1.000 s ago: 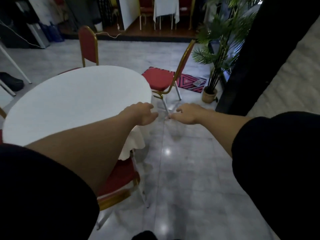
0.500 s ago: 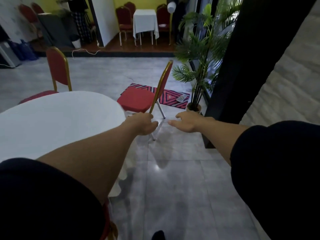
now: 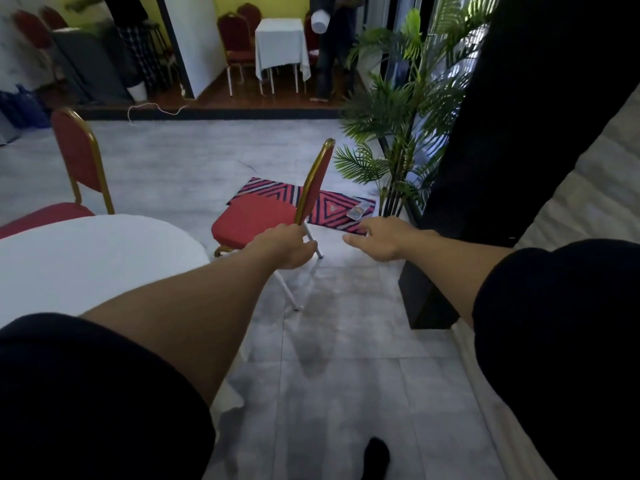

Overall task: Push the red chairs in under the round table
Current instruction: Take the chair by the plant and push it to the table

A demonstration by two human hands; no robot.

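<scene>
The round table (image 3: 86, 265), under a white cloth, fills the lower left. A red chair with a gold frame (image 3: 252, 220) stands pulled out just beyond its right edge, its backrest (image 3: 313, 188) seen edge-on. A second red chair (image 3: 78, 157) stands at the table's far left side. My left hand (image 3: 284, 249) is stretched out in front of the near chair's backrest base, fingers loosely curled, holding nothing. To the right of that chair my right hand (image 3: 377, 239) reaches forward with its fingers apart, also with nothing in it.
A striped red rug (image 3: 332, 207) with a small flat object (image 3: 356, 212) lies behind the chair. A potted palm (image 3: 398, 116) and a black pillar (image 3: 519, 133) stand on the right. A small clothed table (image 3: 280, 46) with chairs and a standing person (image 3: 332, 46) are at the back.
I have moved forward along the table's edge, so the pulled-out chair looks nearer and larger. The chair tucked under the table by my left side has left view. Both arms stay stretched out.
</scene>
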